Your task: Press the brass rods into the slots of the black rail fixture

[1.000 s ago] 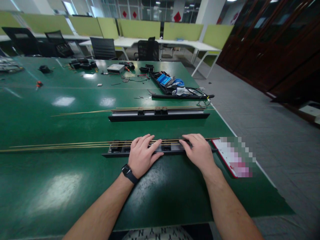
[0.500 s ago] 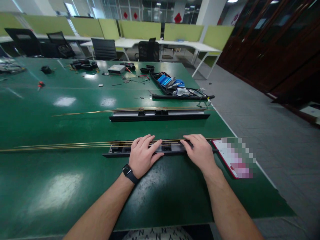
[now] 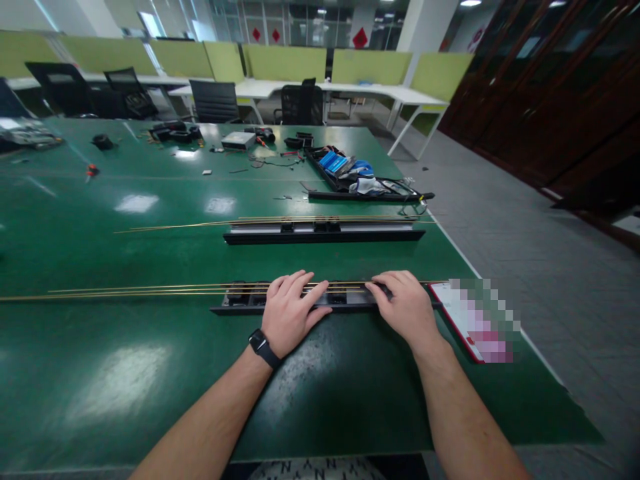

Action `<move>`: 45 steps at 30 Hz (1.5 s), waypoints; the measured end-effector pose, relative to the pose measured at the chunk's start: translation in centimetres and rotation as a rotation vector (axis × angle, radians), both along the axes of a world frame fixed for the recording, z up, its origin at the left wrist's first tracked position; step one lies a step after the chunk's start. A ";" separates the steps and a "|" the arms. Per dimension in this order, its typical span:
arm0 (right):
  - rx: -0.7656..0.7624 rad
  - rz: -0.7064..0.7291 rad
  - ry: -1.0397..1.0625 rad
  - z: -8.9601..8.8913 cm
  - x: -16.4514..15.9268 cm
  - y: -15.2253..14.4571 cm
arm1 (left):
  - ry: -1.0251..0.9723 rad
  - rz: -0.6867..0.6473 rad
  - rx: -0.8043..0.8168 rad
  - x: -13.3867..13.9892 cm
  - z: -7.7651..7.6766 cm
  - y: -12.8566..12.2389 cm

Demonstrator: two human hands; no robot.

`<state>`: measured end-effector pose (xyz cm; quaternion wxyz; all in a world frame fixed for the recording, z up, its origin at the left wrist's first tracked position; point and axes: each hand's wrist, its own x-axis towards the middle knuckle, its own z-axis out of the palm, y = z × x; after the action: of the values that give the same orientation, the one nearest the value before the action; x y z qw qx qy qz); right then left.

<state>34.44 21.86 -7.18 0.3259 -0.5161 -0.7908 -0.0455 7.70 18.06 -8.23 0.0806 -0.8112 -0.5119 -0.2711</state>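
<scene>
A long black channel-shaped rail [image 3: 239, 310] lies across the green table in front of me, with dark blocks and a grey inner face. Several thin gold-coloured rods [image 3: 150, 291] run lengthwise over it and stick out far past its left end. My left hand [image 3: 290, 310] lies over the middle of the rail and rods, fingers spread and thumb along the near edge. Toward the rail's right end, my right hand [image 3: 404, 303] has thumb and fingertips closed around a rod; the exact contact is partly hidden.
Farther back lies a second black rail [image 3: 325, 236] with similar rods. Behind it is a black tray [image 3: 320, 168] holding blue parts and cables. A red-edged, pixelated flat object [image 3: 460, 323] lies right of my hand. Tools and loose parts sit at the back, including a grey box [image 3: 239, 141].
The whole view has shifted slightly, so everything appears a little farther right. Both hands keep nearly the same place and pose on the rail and rods.
</scene>
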 end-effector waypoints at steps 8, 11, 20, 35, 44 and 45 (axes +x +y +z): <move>-0.004 0.025 -0.055 -0.2 -0.5 0.0 | 0.005 0.001 0.017 0.0 0.0 0.1; 0.003 0.001 -0.049 -0.2 -0.2 0.0 | 0.004 0.001 0.016 0.0 -0.1 0.1; 0.009 0.039 -0.047 -0.2 -0.7 -0.1 | 0.006 0.000 0.008 -0.1 -0.2 0.0; -0.010 0.040 -0.051 -0.2 -0.6 -0.1 | 0.002 0.000 0.016 -0.1 -0.1 0.1; -0.002 0.011 -0.031 -0.1 0.0 0.0 | -0.008 -0.004 0.024 -0.1 -0.1 0.1; -0.001 0.017 -0.034 -0.1 -0.1 -0.1 | -0.008 -0.004 0.025 -0.1 -0.1 0.1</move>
<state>34.33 21.81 -7.31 0.3126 -0.5088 -0.8005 -0.0508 7.58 18.15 -8.37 0.0882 -0.8100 -0.5071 -0.2810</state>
